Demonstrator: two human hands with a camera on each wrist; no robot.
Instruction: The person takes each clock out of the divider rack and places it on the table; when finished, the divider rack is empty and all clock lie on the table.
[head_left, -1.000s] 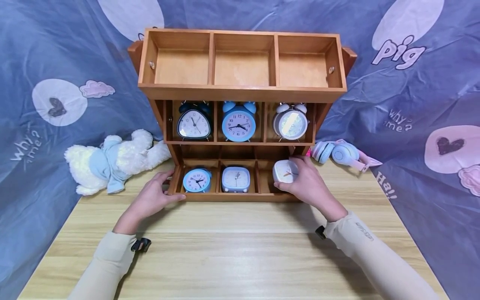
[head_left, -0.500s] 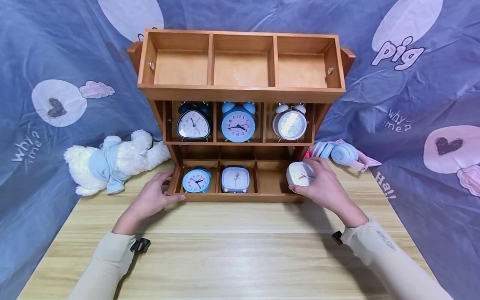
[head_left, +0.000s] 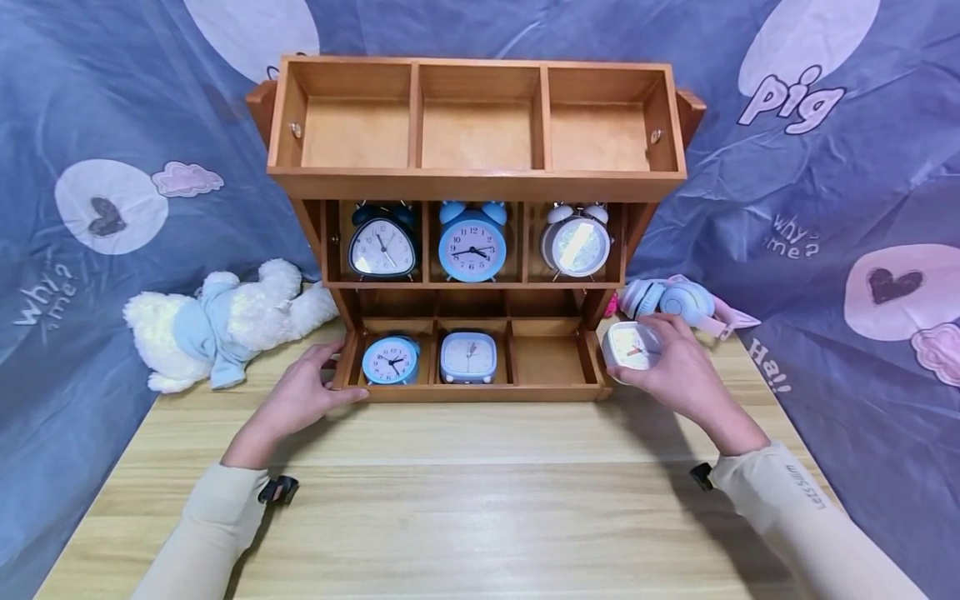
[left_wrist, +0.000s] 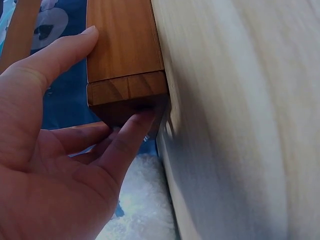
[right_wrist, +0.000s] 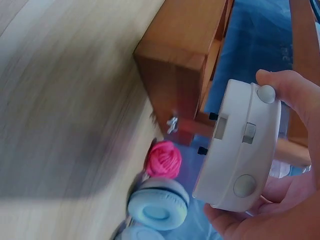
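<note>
"White plastic, by the look of it: what does the right hand (head_left: 678, 367) have?"

"A white, rounded-square alarm clock (head_left: 632, 345), pinched between thumb and fingers, which are spread only as far as its body. In the wrist view its longer side runs from thumb to fingertips; the dial faces up."

"Which relation matters most?"

"I'd judge this one: the clock is just outside the right end of the orange-brown, three-tier wooden shelf (head_left: 480, 187). Whether they touch, I can't tell. The bare, square-cornered bottom-right compartment (head_left: 547, 354) lies just leftward of that grip, across the end wall. The right hand is much nearer it than the left hand (head_left: 298, 390)."

"And the left?"

"Holding the shelf's bottom-left corner, thumb on the front board, fingers bent against the outer end."

"Textures?"

"Smooth casing on the clock, with round grey studs; streaky grain on the shelf. Beyond the right grip, padded blue-and-pink headphones (head_left: 678, 304) and a pink, strand-wound ball (right_wrist: 164, 160). Beyond the left, a fluffy white plush toy (head_left: 251, 325) in pale blue cloth."
</note>
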